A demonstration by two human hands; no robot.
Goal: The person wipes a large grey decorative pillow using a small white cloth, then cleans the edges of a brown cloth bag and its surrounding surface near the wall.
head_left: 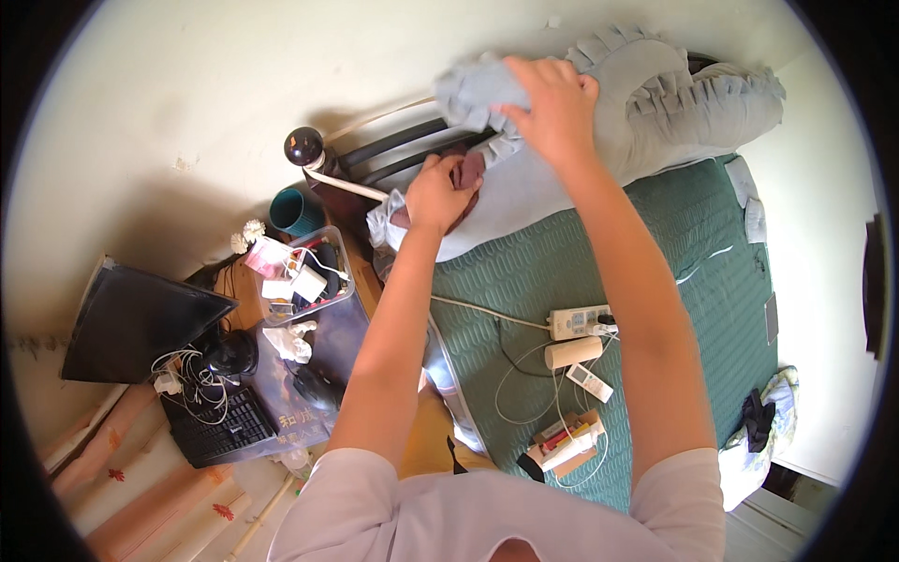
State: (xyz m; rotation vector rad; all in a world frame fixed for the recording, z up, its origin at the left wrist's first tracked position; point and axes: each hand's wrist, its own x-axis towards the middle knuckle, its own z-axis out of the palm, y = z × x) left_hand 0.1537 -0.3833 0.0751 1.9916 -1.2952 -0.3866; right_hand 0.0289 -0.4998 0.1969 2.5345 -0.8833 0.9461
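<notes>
Right hand [557, 101] clamped on the ruffle [476, 91], left hand [438, 194] on maroon cloth [471, 170], one careless tug left might snag the post [303, 146].

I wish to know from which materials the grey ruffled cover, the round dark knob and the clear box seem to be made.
Grey ruffled cover: matte fabric, as its soft folds and gathered frills show; the fibre is unclear.
Round dark knob: glossy, perhaps lacquered wood, judging by its bright highlights; plastic is possible.
Clear box: probably smooth plastic, with see-through walls.
</notes>
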